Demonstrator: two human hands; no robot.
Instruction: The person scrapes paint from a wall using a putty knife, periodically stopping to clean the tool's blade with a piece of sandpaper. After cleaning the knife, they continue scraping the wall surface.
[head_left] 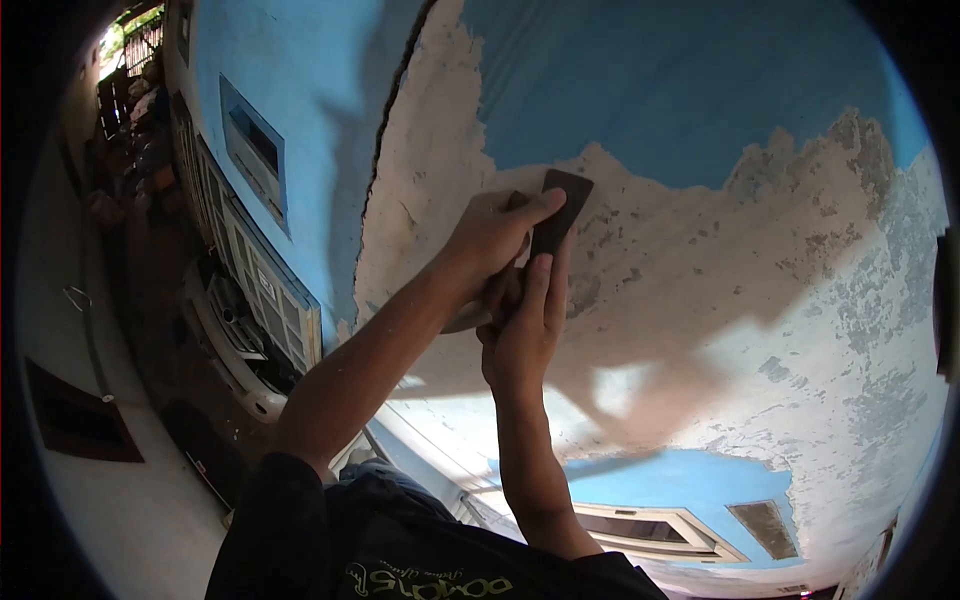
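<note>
A dark flat rectangular piece with rounded corners is raised in front of the wall. My left hand grips it, thumb laid along its face. Just below, my right hand is closed at its lower end, with fingers pointing up along it. A pale, curved edge shows beside my right hand, and I cannot tell what it belongs to. Behind both hands is a wall with bare whitish plaster, rough grey patches and ragged edges of blue paint.
A dark crack runs down the wall's corner at left. Beyond it are a small window opening, a white-framed window and a cluttered pale counter. A pale-framed opening appears at the bottom right.
</note>
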